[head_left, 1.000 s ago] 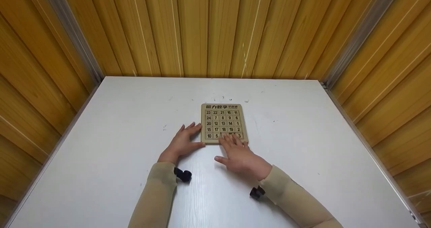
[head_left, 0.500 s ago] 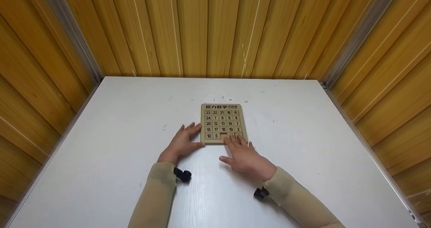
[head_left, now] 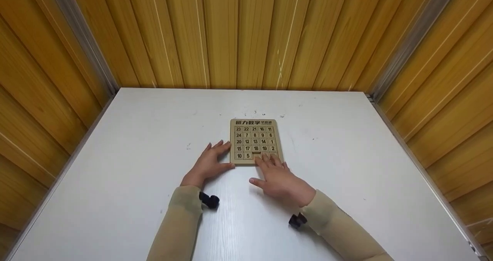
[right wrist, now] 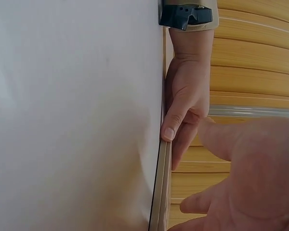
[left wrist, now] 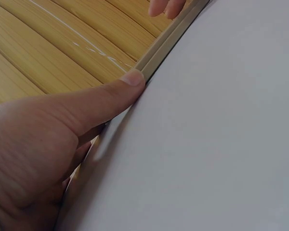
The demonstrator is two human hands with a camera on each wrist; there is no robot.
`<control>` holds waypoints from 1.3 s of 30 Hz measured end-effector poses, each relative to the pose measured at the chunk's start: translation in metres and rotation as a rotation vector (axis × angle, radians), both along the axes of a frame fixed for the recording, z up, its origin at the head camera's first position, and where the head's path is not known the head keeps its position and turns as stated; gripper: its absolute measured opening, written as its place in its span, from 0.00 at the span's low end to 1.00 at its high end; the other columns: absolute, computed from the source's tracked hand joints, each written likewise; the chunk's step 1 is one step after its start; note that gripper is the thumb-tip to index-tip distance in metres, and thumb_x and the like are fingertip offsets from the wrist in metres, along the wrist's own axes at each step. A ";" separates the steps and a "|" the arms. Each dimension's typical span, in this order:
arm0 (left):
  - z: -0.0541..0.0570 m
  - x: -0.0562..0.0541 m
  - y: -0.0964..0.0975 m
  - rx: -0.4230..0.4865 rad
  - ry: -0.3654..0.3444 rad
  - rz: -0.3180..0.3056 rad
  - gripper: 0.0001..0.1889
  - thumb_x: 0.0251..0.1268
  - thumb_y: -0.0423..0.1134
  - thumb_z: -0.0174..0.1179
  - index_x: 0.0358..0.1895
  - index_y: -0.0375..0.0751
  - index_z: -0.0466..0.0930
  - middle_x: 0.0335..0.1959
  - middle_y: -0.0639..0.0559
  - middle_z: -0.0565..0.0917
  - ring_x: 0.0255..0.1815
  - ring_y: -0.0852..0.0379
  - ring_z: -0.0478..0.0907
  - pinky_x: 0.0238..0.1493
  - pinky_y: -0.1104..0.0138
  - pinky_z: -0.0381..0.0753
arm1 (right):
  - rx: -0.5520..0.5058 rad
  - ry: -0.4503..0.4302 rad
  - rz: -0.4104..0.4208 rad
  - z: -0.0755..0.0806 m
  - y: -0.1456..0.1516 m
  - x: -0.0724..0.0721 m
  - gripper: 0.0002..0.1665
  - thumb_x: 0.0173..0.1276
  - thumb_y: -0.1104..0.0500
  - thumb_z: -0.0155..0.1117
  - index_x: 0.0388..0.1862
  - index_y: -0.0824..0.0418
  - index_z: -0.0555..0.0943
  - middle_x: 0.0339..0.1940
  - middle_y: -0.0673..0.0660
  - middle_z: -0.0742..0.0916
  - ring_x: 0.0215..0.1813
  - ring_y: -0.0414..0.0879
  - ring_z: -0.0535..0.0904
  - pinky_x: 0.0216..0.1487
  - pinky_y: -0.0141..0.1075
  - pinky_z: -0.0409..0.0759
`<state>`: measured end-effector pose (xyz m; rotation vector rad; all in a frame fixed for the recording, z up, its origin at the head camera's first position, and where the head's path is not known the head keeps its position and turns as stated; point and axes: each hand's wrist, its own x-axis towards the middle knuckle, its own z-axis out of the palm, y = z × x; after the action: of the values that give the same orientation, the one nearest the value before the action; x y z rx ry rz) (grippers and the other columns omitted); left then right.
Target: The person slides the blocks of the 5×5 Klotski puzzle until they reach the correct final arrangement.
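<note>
A wooden number slide puzzle (head_left: 255,122) lies flat on the white table in the head view, with rows of small numbered tiles. My left hand (head_left: 206,164) rests against its left side, fingers at the left edge and thumb at the near left corner. In the left wrist view that thumb (left wrist: 111,98) touches the side of the frame. My right hand (head_left: 283,182) reaches over the near edge, its extended fingertips on the bottom row. Those fingers cover the tiles at bottom right. A vacant slot (head_left: 256,155) shows right of the 5 tile.
The white table (head_left: 154,122) extends around the puzzle, with small dark marks beyond it. Wood-patterned panels (head_left: 238,33) rise behind and at both sides, with grey metal posts at the corners. A black camera (head_left: 210,200) is strapped to each wrist.
My right hand slid right along the bottom row, baring the vacant slot beside the 5, then shifted slightly back left. My left hand has stayed at the puzzle's corner.
</note>
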<state>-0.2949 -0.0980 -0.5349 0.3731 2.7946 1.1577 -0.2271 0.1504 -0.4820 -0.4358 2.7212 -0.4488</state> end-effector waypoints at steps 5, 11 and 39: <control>0.000 0.000 -0.001 0.001 0.022 -0.009 0.43 0.58 0.49 0.76 0.78 0.51 0.67 0.80 0.52 0.67 0.86 0.48 0.52 0.89 0.49 0.40 | -0.016 0.008 0.027 0.000 -0.008 -0.001 0.51 0.77 0.31 0.51 0.87 0.52 0.45 0.88 0.59 0.48 0.88 0.63 0.35 0.86 0.65 0.38; -0.001 0.000 -0.001 -0.005 0.056 -0.034 0.43 0.58 0.49 0.76 0.77 0.47 0.68 0.79 0.49 0.69 0.85 0.50 0.55 0.89 0.53 0.38 | -0.015 0.008 0.065 -0.001 -0.020 -0.003 0.52 0.77 0.30 0.50 0.87 0.51 0.44 0.88 0.55 0.45 0.88 0.60 0.32 0.86 0.63 0.36; -0.001 0.002 -0.001 0.002 0.051 -0.028 0.43 0.59 0.48 0.75 0.78 0.49 0.67 0.80 0.51 0.67 0.86 0.50 0.53 0.89 0.51 0.37 | -0.001 0.028 0.036 -0.005 -0.003 -0.003 0.52 0.76 0.31 0.51 0.87 0.50 0.45 0.89 0.51 0.48 0.88 0.59 0.34 0.86 0.65 0.40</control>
<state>-0.2933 -0.0992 -0.5361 0.4465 2.8214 1.1620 -0.2301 0.1472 -0.4873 -0.4944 2.7349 -0.4376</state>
